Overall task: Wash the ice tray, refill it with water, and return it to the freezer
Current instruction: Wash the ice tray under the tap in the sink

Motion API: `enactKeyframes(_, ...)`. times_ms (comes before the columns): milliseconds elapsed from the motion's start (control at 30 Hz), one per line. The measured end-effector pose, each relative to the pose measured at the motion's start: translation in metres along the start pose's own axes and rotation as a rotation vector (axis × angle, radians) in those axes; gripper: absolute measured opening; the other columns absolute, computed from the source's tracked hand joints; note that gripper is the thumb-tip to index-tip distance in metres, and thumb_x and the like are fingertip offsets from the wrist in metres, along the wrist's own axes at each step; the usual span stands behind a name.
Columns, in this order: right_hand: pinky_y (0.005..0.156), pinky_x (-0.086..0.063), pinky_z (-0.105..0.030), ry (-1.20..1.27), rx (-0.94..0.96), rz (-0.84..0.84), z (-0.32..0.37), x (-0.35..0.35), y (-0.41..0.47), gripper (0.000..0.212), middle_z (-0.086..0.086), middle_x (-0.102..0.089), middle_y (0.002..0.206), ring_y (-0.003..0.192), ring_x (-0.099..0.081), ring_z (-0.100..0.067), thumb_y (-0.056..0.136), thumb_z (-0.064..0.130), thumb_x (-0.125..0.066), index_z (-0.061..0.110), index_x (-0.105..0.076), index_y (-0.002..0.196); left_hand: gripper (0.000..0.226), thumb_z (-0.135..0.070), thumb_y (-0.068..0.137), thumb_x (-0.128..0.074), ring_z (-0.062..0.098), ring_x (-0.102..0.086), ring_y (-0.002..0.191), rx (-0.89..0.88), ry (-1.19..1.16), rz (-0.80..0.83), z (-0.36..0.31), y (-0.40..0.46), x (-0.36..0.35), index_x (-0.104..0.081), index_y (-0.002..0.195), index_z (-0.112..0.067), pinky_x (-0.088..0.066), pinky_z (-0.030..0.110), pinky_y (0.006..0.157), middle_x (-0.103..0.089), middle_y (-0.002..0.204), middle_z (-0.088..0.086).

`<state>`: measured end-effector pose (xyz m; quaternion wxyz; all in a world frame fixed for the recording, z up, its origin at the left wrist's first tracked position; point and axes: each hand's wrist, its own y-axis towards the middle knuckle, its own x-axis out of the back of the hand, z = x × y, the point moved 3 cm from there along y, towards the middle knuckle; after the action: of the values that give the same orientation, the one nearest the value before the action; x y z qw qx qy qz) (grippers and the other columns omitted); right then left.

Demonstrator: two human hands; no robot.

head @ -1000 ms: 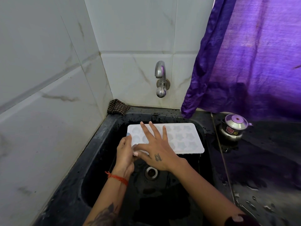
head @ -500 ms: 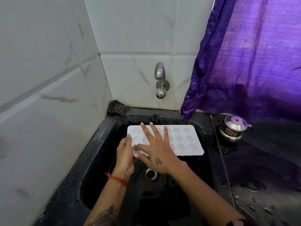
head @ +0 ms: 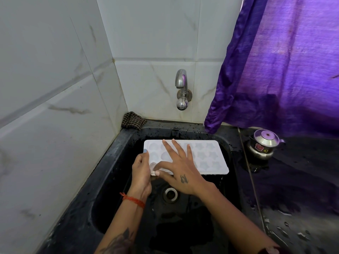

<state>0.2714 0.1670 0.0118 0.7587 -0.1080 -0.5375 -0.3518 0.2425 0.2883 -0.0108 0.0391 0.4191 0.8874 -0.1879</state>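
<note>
Head view: a corner sink seen from above, both forearms reaching in from the bottom edge.
Walls: pale marble-veined tiles on the left and at the back, meeting in the corner.
Sink (head: 110, 180): black basin, wet and speckled with droplets; a round metal drain (head: 170, 194) sits in its floor.
Tap (head: 181, 88): chrome, fixed to the back wall above the basin; no stream visible.
Cloth (head: 133, 121): dark checked, bunched in the back-left corner on the sink ledge.
Curtain (head: 284, 66): purple, hanging at the upper right.
Counter (head: 302, 189): dark and wet, right of the sink; a small steel pot (head: 264, 145) with a lid stands on it.
Ice tray (head: 211, 158): white, with shaped cavities, held level over the basin, above the drain.
Left hand (head: 141, 173): grips the tray's left short edge, fingers curled round it; a red thread circles the wrist.
Right hand (head: 180, 168): laid over the tray's left half, fingers straight and spread across the cavities, thumb at the near-left corner.
</note>
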Motion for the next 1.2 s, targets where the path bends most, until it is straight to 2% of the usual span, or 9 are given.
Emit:
enactKeyframes(200,0.116,0.008,-0.045,-0.005,-0.146,-0.193,-0.031,0.019,-0.009,0.048,-0.003,-0.019,0.158,0.147,-0.008,-0.026,0.088,0.057,-0.032,0.035,-0.059,0.122,0.023,-0.031,0.099,-0.043,0.021,-0.062,0.077,0.015,-0.019,-0.017,0.0,0.001,0.0,-0.051,0.084,-0.015,-0.053,0.044,0.074,-0.063,0.09,0.006)
enactKeyframes(333,0.117,-0.011,-0.046,-0.065,-0.429,-0.432,-0.063,0.042,-0.02,0.049,-0.013,-0.028,0.154,0.144,-0.019,-0.034,0.088,0.044,-0.049,0.02,-0.055,0.13,0.025,-0.033,0.099,-0.042,0.024,-0.064,0.083,0.028,-0.02,-0.027,0.0,0.002,0.004,-0.05,0.084,-0.015,-0.054,0.047,0.073,-0.065,0.094,0.006)
enactKeyframes(400,0.115,-0.018,-0.042,-0.046,-0.616,-0.393,-0.077,0.052,-0.026,0.054,-0.015,-0.026,0.155,0.143,-0.019,-0.034,0.091,0.038,-0.053,0.015,-0.044,0.139,0.024,-0.033,0.1,-0.041,0.024,-0.063,0.086,0.038,-0.012,-0.03,0.0,0.004,0.006,-0.051,0.085,-0.016,-0.054,0.047,0.075,-0.064,0.096,0.005)
enactKeyframes(467,0.109,-0.029,-0.039,0.082,-0.817,-0.268,-0.089,0.055,-0.032,0.061,-0.015,-0.034,0.151,0.138,-0.032,-0.033,0.091,0.037,-0.055,0.012,-0.036,0.144,0.024,-0.034,0.1,-0.04,0.025,-0.064,0.09,0.052,-0.011,-0.023,0.002,0.005,0.008,-0.052,0.089,-0.017,-0.056,0.046,0.072,-0.065,0.099,0.006)
enactKeyframes(567,0.087,-0.053,-0.042,0.61,-1.002,-0.231,-0.095,0.051,-0.04,0.044,-0.013,-0.061,0.115,0.104,-0.061,-0.03,0.091,0.031,-0.059,0.008,-0.053,0.128,0.026,-0.037,0.1,-0.039,0.025,-0.065,0.091,0.08,-0.026,-0.001,0.006,0.006,0.008,-0.053,0.096,-0.015,-0.059,0.037,0.058,-0.066,0.102,0.007)
enactKeyframes(667,0.065,-0.059,-0.038,0.88,-0.994,-0.287,-0.096,0.048,-0.043,0.02,-0.008,-0.065,0.092,0.079,-0.064,-0.021,0.092,0.019,-0.06,0.005,-0.062,0.106,0.03,-0.038,0.1,-0.037,0.024,-0.065,0.089,0.128,-0.052,0.023,0.01,0.006,0.008,-0.053,0.107,-0.014,-0.059,0.034,0.052,-0.067,0.103,0.007)
enactKeyframes(800,0.052,-0.058,-0.031,0.904,-0.972,-0.337,-0.098,0.049,-0.042,0.011,-0.011,-0.067,0.097,0.078,-0.066,-0.021,0.091,0.017,-0.062,0.01,-0.06,0.099,0.032,-0.038,0.102,-0.031,0.023,-0.065,0.085,0.194,-0.052,0.048,0.017,0.005,0.009,-0.055,0.101,-0.016,-0.058,0.035,0.051,-0.067,0.096,0.006)
enactKeyframes(1067,0.061,-0.058,-0.036,0.897,-0.961,-0.427,-0.099,0.052,-0.039,0.017,-0.011,-0.068,0.095,0.081,-0.068,-0.023,0.087,0.015,-0.067,0.008,-0.064,0.102,0.031,-0.026,0.101,-0.04,0.023,-0.064,0.082,0.312,0.09,0.058,0.036,0.009,0.018,-0.061,0.089,-0.007,-0.055,0.041,0.073,-0.066,0.088,0.01)
enactKeyframes(1200,0.06,-0.056,-0.033,0.85,-0.952,-0.471,-0.099,0.055,-0.037,0.018,-0.009,-0.068,0.095,0.081,-0.068,-0.022,0.085,0.016,-0.068,0.009,-0.064,0.101,0.025,-0.004,0.097,-0.042,0.022,-0.059,0.072,0.324,0.153,0.047,0.04,0.01,0.019,-0.055,0.075,-0.005,-0.055,0.036,0.064,-0.063,0.071,0.009)
